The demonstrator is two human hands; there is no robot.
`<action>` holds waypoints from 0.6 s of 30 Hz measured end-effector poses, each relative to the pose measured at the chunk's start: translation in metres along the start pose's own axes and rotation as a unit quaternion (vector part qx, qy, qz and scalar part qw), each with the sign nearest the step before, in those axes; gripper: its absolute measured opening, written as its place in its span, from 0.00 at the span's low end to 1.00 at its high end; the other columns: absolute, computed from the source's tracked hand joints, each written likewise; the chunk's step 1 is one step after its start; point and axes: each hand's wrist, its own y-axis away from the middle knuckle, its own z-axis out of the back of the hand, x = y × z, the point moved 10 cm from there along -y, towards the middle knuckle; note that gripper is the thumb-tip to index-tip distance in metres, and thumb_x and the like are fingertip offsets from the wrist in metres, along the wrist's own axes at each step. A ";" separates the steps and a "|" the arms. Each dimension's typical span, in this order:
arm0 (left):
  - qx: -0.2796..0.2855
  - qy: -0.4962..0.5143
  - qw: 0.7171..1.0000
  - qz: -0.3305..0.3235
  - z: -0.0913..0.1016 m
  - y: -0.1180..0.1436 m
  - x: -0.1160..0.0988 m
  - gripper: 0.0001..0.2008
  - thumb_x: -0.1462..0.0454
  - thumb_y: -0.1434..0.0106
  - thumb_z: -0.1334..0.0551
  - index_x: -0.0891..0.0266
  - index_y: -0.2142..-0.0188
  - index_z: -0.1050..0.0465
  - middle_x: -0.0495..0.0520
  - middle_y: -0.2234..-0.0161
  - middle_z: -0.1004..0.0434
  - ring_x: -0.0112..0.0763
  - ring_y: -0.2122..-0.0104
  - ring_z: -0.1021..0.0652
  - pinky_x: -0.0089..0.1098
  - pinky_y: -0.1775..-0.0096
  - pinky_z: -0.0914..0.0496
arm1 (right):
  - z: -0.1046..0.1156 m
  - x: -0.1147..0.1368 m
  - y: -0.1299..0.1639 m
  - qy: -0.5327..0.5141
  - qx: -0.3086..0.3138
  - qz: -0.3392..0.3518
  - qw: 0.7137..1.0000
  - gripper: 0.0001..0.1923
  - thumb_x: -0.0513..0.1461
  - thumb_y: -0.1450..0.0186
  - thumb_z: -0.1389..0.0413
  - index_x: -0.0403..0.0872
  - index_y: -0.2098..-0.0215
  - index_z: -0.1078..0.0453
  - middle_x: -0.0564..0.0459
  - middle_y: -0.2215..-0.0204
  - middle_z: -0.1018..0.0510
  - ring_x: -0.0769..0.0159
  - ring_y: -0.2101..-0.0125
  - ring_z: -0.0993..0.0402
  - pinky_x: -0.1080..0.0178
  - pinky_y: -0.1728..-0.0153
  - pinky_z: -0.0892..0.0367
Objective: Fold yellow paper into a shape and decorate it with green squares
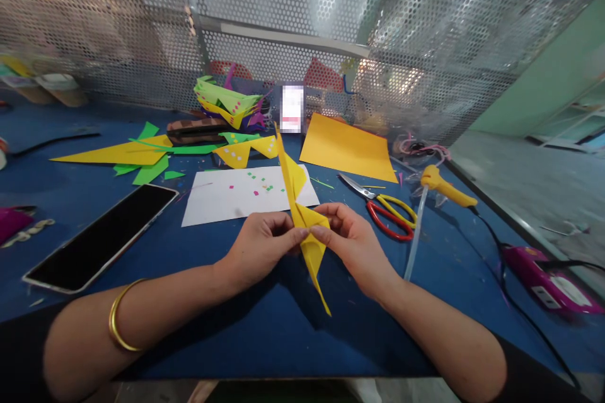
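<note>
A folded piece of yellow paper [309, 245] with pointed ends is held over the blue table between both hands. My left hand [267, 239] pinches its left edge, thumb on top. From the other side, my right hand [352, 242] pinches the paper too, and the two thumb tips nearly meet at its middle. The fingers beneath the paper are partly hidden. Just beyond the hands lies a white sheet [212, 198] with small green and pink paper bits on it. Scissors [390, 208] with red and yellow handles rest to the right of my right hand.
A phone [104, 236] lies at left. Orange paper [350, 148], yellow and green cut pieces [123, 152], and a decorated paper boat shape [227, 101] sit farther back. At right are a yellow glue gun [447, 186] with its cord and a purple box [548, 280]. Perforated metal mesh [283, 12] stands behind.
</note>
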 end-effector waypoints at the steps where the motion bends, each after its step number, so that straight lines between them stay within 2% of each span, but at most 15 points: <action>1: -0.023 0.000 1.000 -0.011 0.005 0.000 -0.003 0.13 0.58 0.44 0.35 0.63 0.80 0.29 0.48 0.80 0.27 0.24 0.77 0.30 0.27 0.72 0.35 | -0.003 -0.001 0.000 -0.005 0.011 -0.007 1.000 0.21 0.44 0.48 0.33 0.48 0.59 0.32 0.53 0.67 0.20 0.64 0.66 0.23 0.58 0.62 0.29; 3: -0.057 0.002 0.998 -0.023 0.014 0.000 -0.006 0.13 0.58 0.44 0.35 0.63 0.80 0.29 0.49 0.80 0.27 0.25 0.76 0.29 0.27 0.71 0.34 | -0.009 -0.005 0.001 -0.014 0.037 -0.028 0.999 0.23 0.41 0.52 0.31 0.48 0.60 0.31 0.53 0.67 0.20 0.64 0.66 0.23 0.59 0.61 0.28; 6: -0.070 0.011 0.997 -0.029 0.016 0.000 -0.006 0.13 0.58 0.44 0.35 0.63 0.80 0.29 0.49 0.79 0.26 0.25 0.75 0.28 0.28 0.69 0.33 | -0.015 -0.009 0.002 -0.026 0.059 -0.046 0.997 0.22 0.40 0.53 0.31 0.47 0.62 0.30 0.54 0.68 0.21 0.67 0.69 0.25 0.60 0.64 0.27; 10: -0.049 0.048 0.997 -0.023 0.010 -0.001 -0.002 0.13 0.57 0.43 0.34 0.63 0.78 0.28 0.48 0.78 0.26 0.24 0.75 0.29 0.27 0.70 0.34 | -0.014 -0.007 0.004 -0.025 0.051 -0.037 0.998 0.22 0.39 0.53 0.31 0.47 0.62 0.29 0.55 0.70 0.21 0.67 0.71 0.26 0.60 0.66 0.27; 15: 0.015 0.103 0.994 0.036 -0.007 -0.001 0.009 0.12 0.57 0.46 0.32 0.64 0.76 0.26 0.47 0.79 0.27 0.23 0.78 0.30 0.26 0.73 0.34 | -0.011 -0.005 0.005 -0.025 0.035 -0.032 0.999 0.25 0.40 0.52 0.31 0.48 0.58 0.33 0.55 0.69 0.20 0.64 0.70 0.23 0.59 0.65 0.26; 18: 0.011 0.123 0.991 0.048 -0.009 0.000 0.014 0.10 0.58 0.47 0.31 0.64 0.74 0.25 0.49 0.76 0.25 0.25 0.75 0.27 0.29 0.68 0.30 | -0.010 -0.006 0.004 0.003 0.026 -0.028 0.999 0.26 0.41 0.51 0.31 0.48 0.57 0.33 0.55 0.70 0.21 0.63 0.70 0.23 0.59 0.66 0.27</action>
